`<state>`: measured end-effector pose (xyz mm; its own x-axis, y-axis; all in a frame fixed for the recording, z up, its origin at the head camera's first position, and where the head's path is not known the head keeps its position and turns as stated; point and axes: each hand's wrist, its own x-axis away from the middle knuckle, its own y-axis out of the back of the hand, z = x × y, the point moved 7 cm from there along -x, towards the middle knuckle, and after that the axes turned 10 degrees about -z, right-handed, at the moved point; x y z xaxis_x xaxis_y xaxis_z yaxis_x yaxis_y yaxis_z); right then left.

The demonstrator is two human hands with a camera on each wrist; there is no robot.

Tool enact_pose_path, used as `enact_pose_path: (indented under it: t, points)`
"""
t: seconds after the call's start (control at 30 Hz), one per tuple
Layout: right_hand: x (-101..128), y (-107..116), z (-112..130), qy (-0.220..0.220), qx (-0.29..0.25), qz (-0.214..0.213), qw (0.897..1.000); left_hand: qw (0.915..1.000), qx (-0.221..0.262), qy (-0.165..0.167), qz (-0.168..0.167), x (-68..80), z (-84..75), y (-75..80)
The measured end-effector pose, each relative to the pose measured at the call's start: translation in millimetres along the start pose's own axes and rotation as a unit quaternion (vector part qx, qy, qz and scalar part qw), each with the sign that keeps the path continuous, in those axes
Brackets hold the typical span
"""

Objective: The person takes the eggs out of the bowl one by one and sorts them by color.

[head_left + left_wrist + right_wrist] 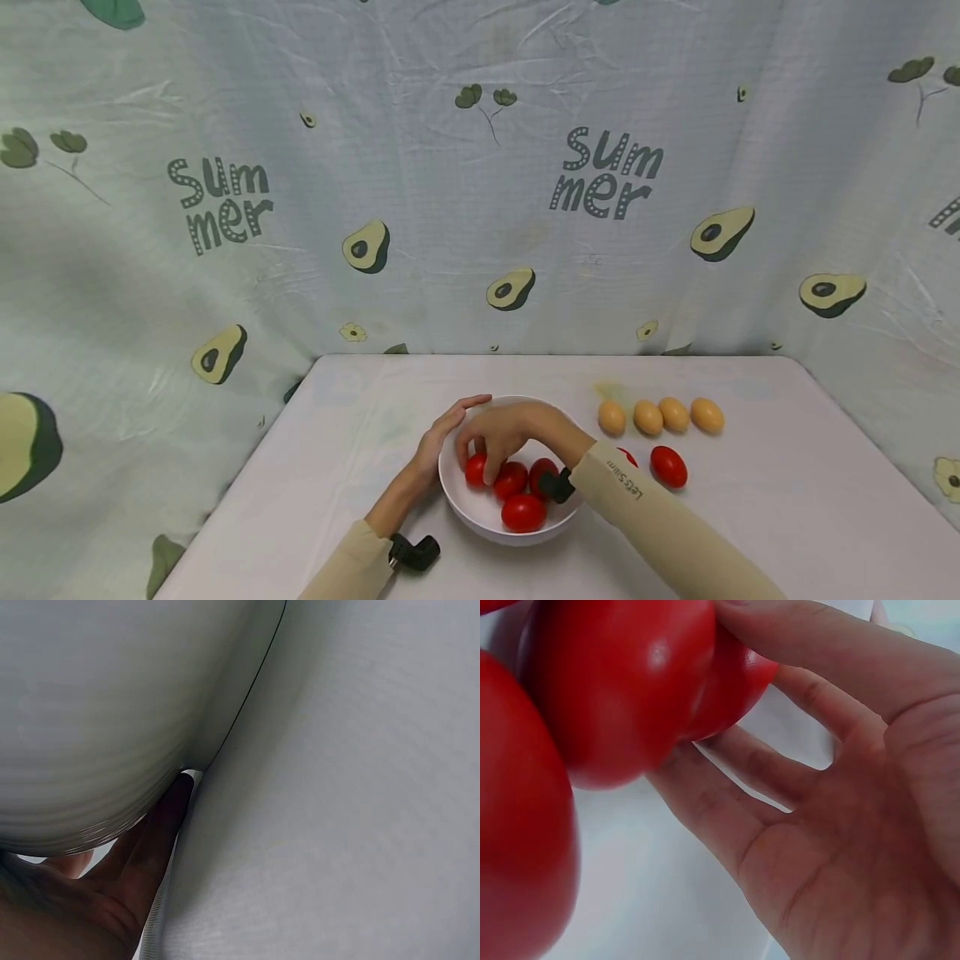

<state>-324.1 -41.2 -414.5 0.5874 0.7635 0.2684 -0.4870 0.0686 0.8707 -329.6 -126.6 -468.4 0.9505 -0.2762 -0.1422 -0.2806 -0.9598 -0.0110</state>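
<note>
A white bowl (517, 540) on the table holds several red tomatoes (523, 512). My right hand (502, 429) reaches into it from the right, thumb and fingers curled round a tomato (475, 471) at the bowl's left. In the right wrist view, the thumb lies on the near side of that tomato (742, 682) and the fingers pass behind it. Along the bowl's outer left side rests my left hand (431, 446), its fingers stretched out. The left wrist view shows those fingers (161, 832) against the underside of the bowl (97, 750).
Right of the bowl, several light-brown eggs (648, 417) stand in a row at the back. A loose tomato (668, 467) lies in front of them, and another is partly hidden by my right sleeve (660, 525). A printed curtain (420, 167) hangs behind the white table (750, 500).
</note>
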Motion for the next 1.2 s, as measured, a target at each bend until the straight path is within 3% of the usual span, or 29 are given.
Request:
enact_pose_path:
  t: [0.53,0.93,1.2]
  points:
    - [16.9,15.2,0.8,-0.013,-0.051,-0.032,0.998,0.9998,-0.01,0.014,-0.01,0.2,3.2,-0.1]
    - [37.8,35.9,4.8,0.012,-0.053,-0.101,0.993,0.9978,-0.009,0.045,-0.048,2.4,3.5,5.6]
    - [58.6,49.9,1.7,0.031,-0.065,-0.147,0.987,0.9988,-0.002,0.037,-0.031,1.6,2.8,3.5]
